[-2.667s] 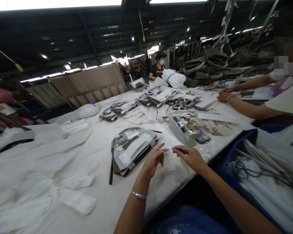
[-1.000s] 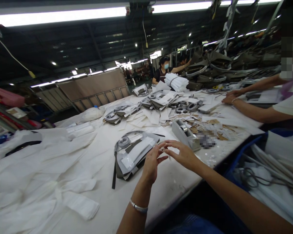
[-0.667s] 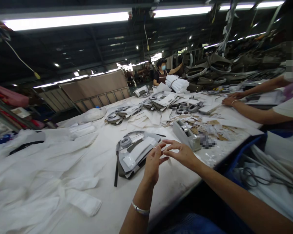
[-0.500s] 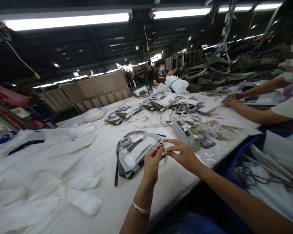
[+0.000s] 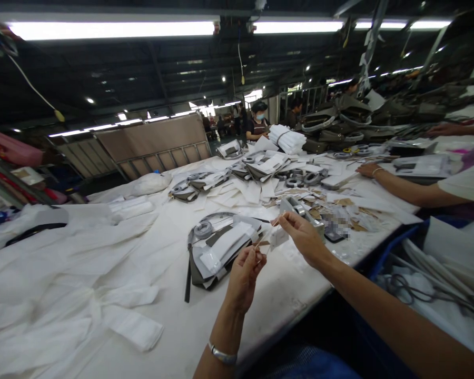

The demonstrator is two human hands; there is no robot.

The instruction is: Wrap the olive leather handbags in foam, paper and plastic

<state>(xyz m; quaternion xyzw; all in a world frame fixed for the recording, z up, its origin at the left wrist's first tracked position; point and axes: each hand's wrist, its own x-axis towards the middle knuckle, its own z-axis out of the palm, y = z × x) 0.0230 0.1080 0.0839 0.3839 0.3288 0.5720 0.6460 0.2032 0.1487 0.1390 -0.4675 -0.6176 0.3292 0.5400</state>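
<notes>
A thin pale string [image 5: 265, 232] is stretched between my two hands above the table. My left hand [image 5: 245, 271] pinches its lower end, and a small brown piece shows by the fingertips. Higher and to the right, my right hand [image 5: 302, 237] pinches the other end between thumb and finger. Beside that hand hangs a small whitish card or tag [image 5: 278, 238]; whether the string runs through it I cannot tell. Just left of my hands lies a dark grey-green bag [image 5: 199, 273], partly wrapped in white sheets, with a coiled grey-wrapped strap [image 5: 203, 229] on it.
Behind my right hand stands a grey tape dispenser [image 5: 298, 206], with a dark phone-like object [image 5: 335, 231] beside it. Paper scraps and more wrapped bags [image 5: 260, 166] cover the table beyond. White sheets [image 5: 63, 284] spread at left. A co-worker's arm [image 5: 403, 187] rests at right.
My hands have moved apart, the right one up and the left slightly down, drawing the string out between them. At right, the co-worker's hands have separated.
</notes>
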